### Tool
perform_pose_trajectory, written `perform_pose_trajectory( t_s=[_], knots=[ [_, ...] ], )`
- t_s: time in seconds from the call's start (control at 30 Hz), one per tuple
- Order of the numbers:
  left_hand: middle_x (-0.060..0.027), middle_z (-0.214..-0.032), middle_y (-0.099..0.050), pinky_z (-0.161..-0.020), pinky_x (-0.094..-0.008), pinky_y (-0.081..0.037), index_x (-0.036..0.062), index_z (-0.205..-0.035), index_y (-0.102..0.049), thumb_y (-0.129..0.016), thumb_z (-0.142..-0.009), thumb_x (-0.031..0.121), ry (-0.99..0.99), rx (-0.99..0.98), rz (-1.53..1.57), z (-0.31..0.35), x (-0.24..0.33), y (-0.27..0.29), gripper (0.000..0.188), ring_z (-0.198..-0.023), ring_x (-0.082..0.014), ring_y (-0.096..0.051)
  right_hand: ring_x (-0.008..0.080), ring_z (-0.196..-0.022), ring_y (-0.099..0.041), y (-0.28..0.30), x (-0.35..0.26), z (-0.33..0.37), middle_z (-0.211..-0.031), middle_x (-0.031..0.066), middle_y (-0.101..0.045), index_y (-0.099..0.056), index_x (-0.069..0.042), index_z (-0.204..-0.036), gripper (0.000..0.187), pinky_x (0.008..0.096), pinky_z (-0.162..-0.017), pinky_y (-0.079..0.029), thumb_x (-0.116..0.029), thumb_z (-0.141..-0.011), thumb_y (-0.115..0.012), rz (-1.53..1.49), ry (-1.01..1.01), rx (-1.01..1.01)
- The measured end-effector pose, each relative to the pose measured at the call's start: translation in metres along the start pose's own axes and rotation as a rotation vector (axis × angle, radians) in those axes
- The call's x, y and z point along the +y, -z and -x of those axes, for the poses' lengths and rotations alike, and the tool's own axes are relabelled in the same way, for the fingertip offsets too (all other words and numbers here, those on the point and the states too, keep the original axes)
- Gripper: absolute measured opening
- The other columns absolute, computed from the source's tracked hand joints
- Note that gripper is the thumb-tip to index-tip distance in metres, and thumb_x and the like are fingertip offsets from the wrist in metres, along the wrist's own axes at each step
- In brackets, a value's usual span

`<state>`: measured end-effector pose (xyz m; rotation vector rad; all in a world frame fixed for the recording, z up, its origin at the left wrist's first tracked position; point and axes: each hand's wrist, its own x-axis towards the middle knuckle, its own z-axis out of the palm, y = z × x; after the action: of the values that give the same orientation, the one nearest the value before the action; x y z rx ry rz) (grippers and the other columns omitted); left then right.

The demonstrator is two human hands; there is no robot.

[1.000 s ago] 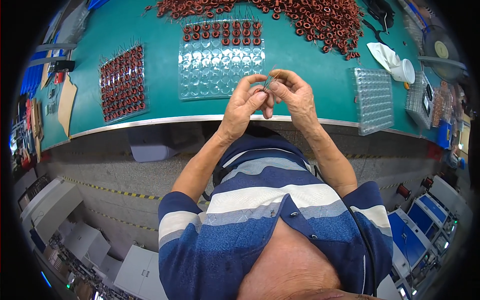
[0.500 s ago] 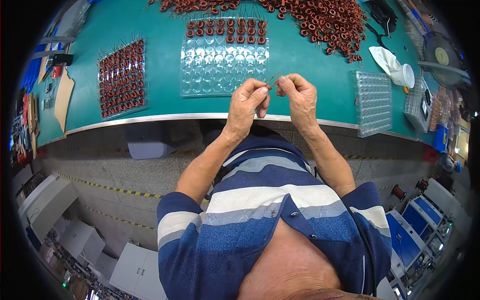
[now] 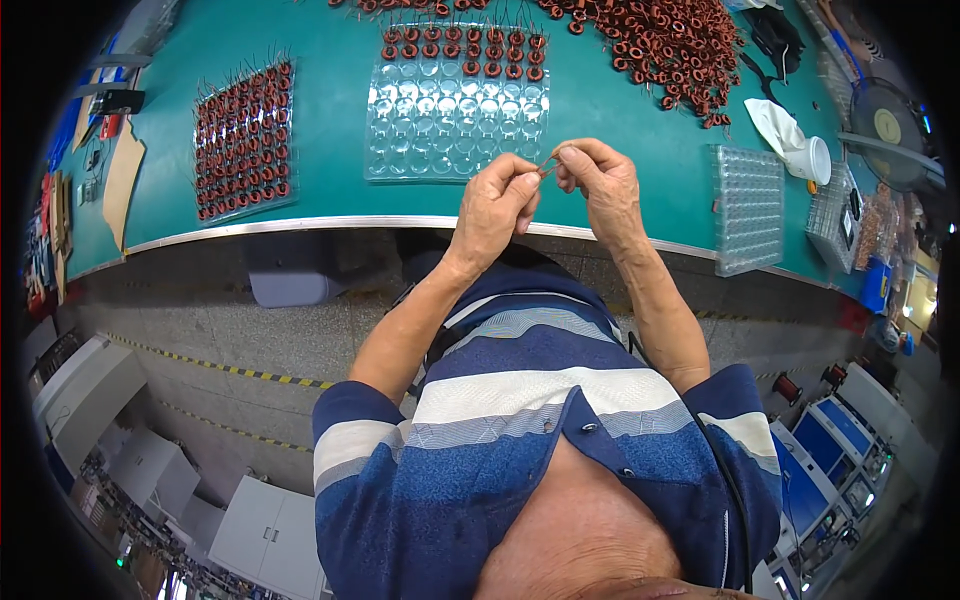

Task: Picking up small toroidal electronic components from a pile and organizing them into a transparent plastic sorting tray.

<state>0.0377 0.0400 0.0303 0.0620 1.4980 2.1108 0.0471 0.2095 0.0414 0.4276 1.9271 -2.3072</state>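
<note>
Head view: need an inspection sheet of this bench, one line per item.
Surface: teal bench with a metal front edge.
Job's things: thin wire piece pinched between both hands; clear tray, only its far rows filled with red coils; full tray to the left; loose coil pile far right.
Clutter: empty clear tray overhanging the edge, white cup, white cloth.
Grips: left hand and right hand raised over the bench edge, fingertips closed on the wire.
Cables: nothing seen on the bench.
Surroundings: grey floor with striped tape, white cabinets lower left.
</note>
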Motion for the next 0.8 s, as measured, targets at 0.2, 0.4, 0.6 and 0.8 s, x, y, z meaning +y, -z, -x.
perform_pose_trajectory(
  t_s=[0.2, 0.4, 0.6, 0.8],
  knots=[
    [-0.0009, -0.063, -0.05, -0.044, -0.0237, -0.037, 0.0, -0.095, -0.054, -0.047, -0.098, 0.015, -0.039, 0.044, -0.133, -0.001, -0.007, 0.008, 0.017, -0.05, -0.0072, -0.046, 0.0083, -0.067, -0.057, -0.004, 0.006, -0.005, -0.075, 0.0027, -0.062, -0.067, 0.002, -0.097, 0.022, 0.0231, -0.061, -0.046, -0.019, -0.091, -0.063, 0.136, -0.022, 0.015],
    [-0.0023, -0.068, -0.052, -0.049, -0.0234, -0.04, 0.0008, -0.102, -0.052, -0.044, -0.099, 0.015, -0.007, 0.064, 0.032, -0.004, -0.025, 0.019, 0.016, -0.056, -0.008, -0.049, 0.0081, -0.067, -0.058, -0.017, 0.005, 0.002, -0.08, 0.0039, -0.064, -0.061, 0.002, -0.107, 0.025, 0.0209, -0.059, -0.046, -0.018, -0.092, -0.063, 0.236, 0.056, 0.091],
    [-0.0031, -0.073, -0.054, -0.052, -0.0243, -0.042, 0.001, -0.103, -0.052, -0.045, -0.099, 0.016, -0.081, 0.089, -0.188, -0.006, -0.025, 0.034, 0.017, -0.059, -0.0091, -0.051, 0.008, -0.069, -0.06, -0.04, 0.021, -0.011, -0.082, 0.0039, -0.066, -0.062, 0.001, -0.105, 0.02, 0.0213, -0.06, -0.047, -0.013, -0.091, -0.064, 0.366, 0.079, -0.044],
    [-0.0063, -0.086, -0.061, -0.057, -0.0224, -0.045, -0.0004, -0.121, -0.046, -0.049, -0.098, 0.015, -0.096, 0.259, -0.246, 0.006, -0.023, 0.077, 0.028, -0.065, -0.0098, -0.057, 0.0082, -0.067, -0.06, -0.066, 0.026, -0.052, -0.08, 0.0029, -0.066, -0.065, 0.0, -0.099, 0.015, 0.0219, -0.059, -0.046, -0.012, -0.09, -0.064, 0.409, 0.099, -0.08]
  ],
)
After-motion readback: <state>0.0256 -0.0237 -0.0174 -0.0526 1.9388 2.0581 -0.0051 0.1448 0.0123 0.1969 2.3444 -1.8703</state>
